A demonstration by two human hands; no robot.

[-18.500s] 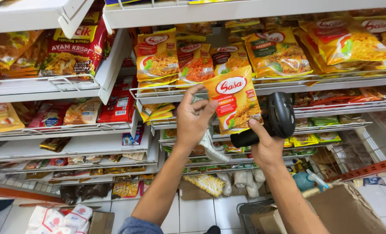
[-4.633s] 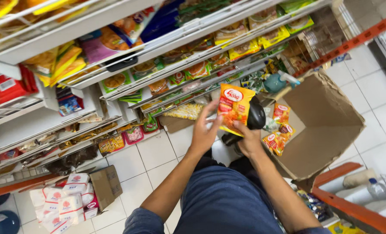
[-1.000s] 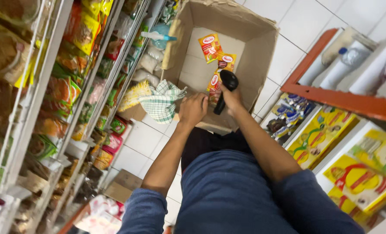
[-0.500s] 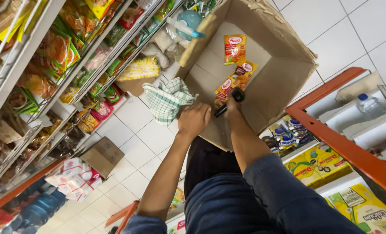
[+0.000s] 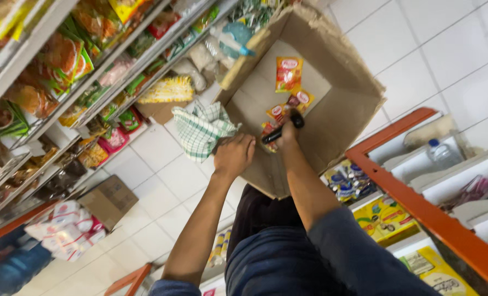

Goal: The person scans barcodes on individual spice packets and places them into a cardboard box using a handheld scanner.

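Bare forearms, blue sleeves pushed up, dark trousers, possibly jeans.

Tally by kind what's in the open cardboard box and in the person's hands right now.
Seasoning packets lying in the box: 4 (one partly hidden)
Black handheld scanner, right hand: 1
Green checked cloth, left hand: 1
Total: 6
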